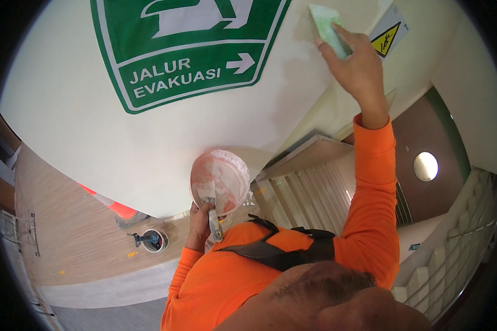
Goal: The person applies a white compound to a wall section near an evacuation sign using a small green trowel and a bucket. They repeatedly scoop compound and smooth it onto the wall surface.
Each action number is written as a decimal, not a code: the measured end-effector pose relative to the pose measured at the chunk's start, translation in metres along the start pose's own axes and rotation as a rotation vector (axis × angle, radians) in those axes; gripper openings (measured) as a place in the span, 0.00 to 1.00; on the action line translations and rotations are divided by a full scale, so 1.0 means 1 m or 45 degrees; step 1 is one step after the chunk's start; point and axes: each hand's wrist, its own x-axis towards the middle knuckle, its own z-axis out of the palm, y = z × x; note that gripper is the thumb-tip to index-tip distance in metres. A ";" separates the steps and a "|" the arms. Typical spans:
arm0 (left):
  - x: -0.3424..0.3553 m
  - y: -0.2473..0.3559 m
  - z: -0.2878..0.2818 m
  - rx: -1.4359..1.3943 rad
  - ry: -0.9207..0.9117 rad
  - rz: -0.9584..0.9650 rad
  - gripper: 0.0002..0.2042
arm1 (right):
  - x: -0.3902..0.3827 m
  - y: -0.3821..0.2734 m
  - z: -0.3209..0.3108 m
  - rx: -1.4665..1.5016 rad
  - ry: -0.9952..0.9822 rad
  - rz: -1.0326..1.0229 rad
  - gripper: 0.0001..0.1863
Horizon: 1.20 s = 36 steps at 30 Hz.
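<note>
Near the wall's edge (308,117), right fingers (348,38) grip green block (326,30), left fingers (205,209) bowl (233,175) and scraper (214,223), open wall (248,118) between.

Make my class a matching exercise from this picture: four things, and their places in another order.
Things:
1. Pale green flat rectangular tool
2. Round pink plaster-smeared bowl
3. Round white bucket
4. Large green sign with white arrow

Places:
A. On the wood-patterned floor
B. In the left hand
C. On the white wall
D. In the right hand

Pairs: 1-D, 2-B, 3-A, 4-C
</note>
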 end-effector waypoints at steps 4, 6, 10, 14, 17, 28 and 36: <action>0.002 -0.003 -0.001 0.008 -0.052 -0.004 0.21 | 0.035 -0.010 -0.040 -0.003 0.000 0.170 0.33; 0.003 -0.005 -0.001 -0.004 -0.041 -0.017 0.21 | 0.047 -0.026 -0.049 0.102 0.022 0.208 0.33; 0.001 -0.009 0.004 -0.016 -0.024 -0.035 0.21 | 0.047 -0.017 -0.042 0.006 0.002 0.155 0.33; -0.009 -0.012 0.001 -0.006 0.019 0.006 0.21 | 0.003 0.005 0.000 -0.069 -0.095 0.031 0.35; -0.011 -0.011 0.001 -0.005 0.021 0.016 0.21 | -0.007 0.007 -0.006 -0.044 -0.094 -0.002 0.37; -0.002 -0.016 0.009 0.058 -0.092 -0.030 0.26 | 0.049 -0.008 -0.046 -0.012 -0.034 0.241 0.33; -0.006 -0.013 0.003 -0.003 0.018 0.018 0.21 | -0.014 0.001 -0.004 0.022 -0.131 0.013 0.36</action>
